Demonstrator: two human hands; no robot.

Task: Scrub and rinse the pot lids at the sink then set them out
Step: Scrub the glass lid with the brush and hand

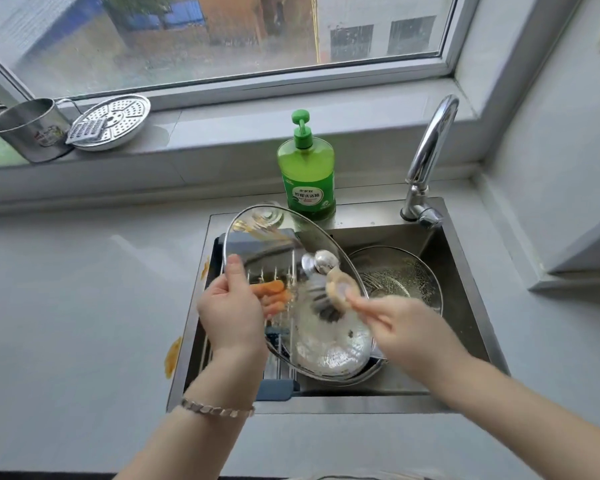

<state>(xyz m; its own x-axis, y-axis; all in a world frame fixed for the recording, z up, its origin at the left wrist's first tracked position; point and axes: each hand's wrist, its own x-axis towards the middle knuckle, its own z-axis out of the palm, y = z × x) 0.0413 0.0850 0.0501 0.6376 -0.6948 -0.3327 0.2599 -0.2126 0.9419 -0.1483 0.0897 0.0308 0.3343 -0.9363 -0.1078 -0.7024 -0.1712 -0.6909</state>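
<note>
- The scrubbing step is in hand; the glass pot lid (291, 244) is held tilted above the left half of the sink (326, 407), foamy in its lower part.
- The left hand (229, 306) grips the lid's left rim, thumb on top, fingers underneath; the right hand (406, 327) pinches a round scrubber (340, 289) against the glass near the knob (321, 261).
- Next, I think, comes the rinse; this asks to bring the lid under the faucet (426, 161) at the back right.
- Room there is narrow; a round steel-rimmed piece (395, 275) fills the sink's right part, and the soap bottle (307, 174) stands just behind the lid's upper edge; the counter (84, 289) on the left offers the open side.
</note>
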